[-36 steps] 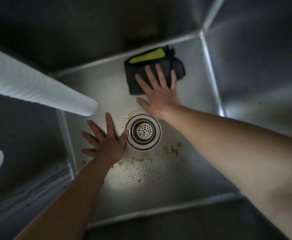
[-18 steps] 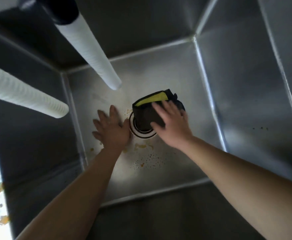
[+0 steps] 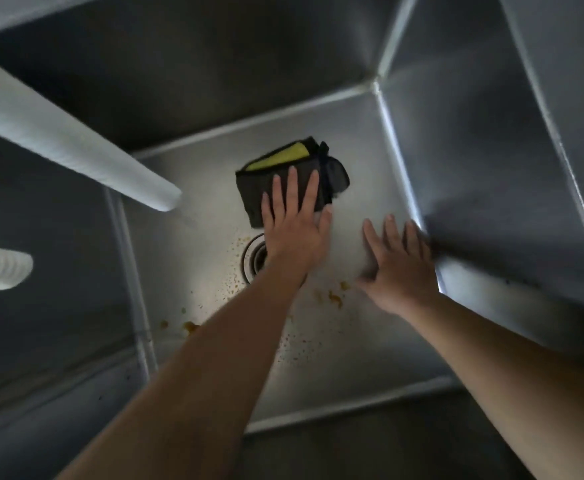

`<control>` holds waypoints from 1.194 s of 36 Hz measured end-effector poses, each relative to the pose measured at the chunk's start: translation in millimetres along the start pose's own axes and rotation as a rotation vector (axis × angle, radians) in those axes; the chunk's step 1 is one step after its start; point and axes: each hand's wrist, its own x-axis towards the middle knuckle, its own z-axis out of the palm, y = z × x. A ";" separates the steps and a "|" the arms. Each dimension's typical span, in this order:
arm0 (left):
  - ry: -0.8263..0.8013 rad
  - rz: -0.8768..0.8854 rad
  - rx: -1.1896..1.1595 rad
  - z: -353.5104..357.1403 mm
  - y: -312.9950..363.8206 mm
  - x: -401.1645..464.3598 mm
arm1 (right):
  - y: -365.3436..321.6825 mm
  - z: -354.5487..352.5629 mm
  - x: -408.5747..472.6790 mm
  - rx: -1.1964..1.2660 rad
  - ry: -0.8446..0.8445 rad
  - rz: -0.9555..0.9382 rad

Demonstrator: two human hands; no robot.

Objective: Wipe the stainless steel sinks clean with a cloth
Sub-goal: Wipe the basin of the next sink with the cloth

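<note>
Two hands flat — left hand (image 3: 292, 233) on cloth (image 3: 285, 178).

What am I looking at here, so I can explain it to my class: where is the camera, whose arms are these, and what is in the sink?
There is no machine here. A person wears a camera on the head, so you look down along their own bare arms into a steel sink. The left hand presses flat on a folded dark cloth with a yellow layer. The right hand lies flat on the sink floor, holding nothing. The drain sits partly under the left wrist, with orange stains around it. Two white ribbed hoses hang in from the left.
</note>
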 end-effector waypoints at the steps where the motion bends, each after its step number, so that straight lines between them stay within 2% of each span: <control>1: 0.001 0.029 0.027 -7.0 -6.0 12.9 | -0.4 -1.2 -0.7 -0.002 0.000 0.001; 7: 0.047 0.162 0.160 -42.4 -31.8 67.8 | -5.5 -8.5 -1.7 -0.014 0.007 0.023; 12: 0.083 0.102 0.155 -44.2 -43.7 86.6 | -17.4 -11.5 -2.5 -0.115 0.018 0.047; 19: 0.133 0.173 0.166 -44.4 -74.9 93.1 | -19.6 -28.8 -4.8 -0.180 -0.024 0.069; 22: 0.166 0.121 0.160 -47.4 -111.4 83.5 | -29.9 -31.3 -11.5 -0.242 0.028 0.020; 24: 0.188 0.052 0.164 -51.3 -141.7 70.7 | -44.2 -24.2 -20.1 -0.250 0.005 -0.069; 29: 0.150 -0.247 0.127 -59.8 -218.2 30.2 | -95.4 1.1 -38.9 -0.130 -0.013 -0.275; 32: 0.079 -0.220 0.170 -63.4 -237.5 14.9 | -117.0 9.0 -42.4 -0.082 -0.061 -0.269; 35: 0.005 -0.249 0.144 -62.2 -234.2 9.1 | -124.4 12.0 -45.8 -0.026 -0.110 -0.221; 39: -0.066 -0.309 0.042 -43.4 -190.3 -13.1 | -118.2 10.0 -55.0 -0.052 -0.085 -0.226; 43: -0.100 -0.067 0.072 -17.2 -143.5 -73.4 | -98.2 9.4 -63.3 -0.107 -0.090 -0.161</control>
